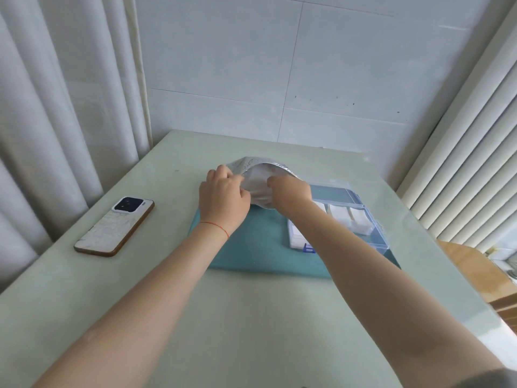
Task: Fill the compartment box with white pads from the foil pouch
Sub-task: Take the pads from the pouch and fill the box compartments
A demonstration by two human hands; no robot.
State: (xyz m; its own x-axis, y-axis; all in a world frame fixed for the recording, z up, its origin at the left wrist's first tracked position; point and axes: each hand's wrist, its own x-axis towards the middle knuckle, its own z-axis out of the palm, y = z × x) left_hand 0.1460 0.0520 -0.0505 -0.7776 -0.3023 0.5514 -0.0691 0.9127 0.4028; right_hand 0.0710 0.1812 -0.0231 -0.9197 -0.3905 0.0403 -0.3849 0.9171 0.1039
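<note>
A silver foil pouch (253,163) stands on the teal cloth (251,247) with its round mouth facing me. My left hand (222,198) grips the pouch's left edge. My right hand (291,193) reaches into the mouth, and its fingertips are hidden inside, so I cannot tell what they hold. To the right lies a clear plastic compartment box (377,242) with its lid open behind it. White pads (355,219) fill several of its compartments. My right forearm crosses over the box's left side.
A phone (114,228) lies face down on the pale green table (251,317), left of the cloth. Curtains hang at the left, blinds at the right, and a tiled wall stands behind. A cardboard box (470,273) sits past the table's right edge.
</note>
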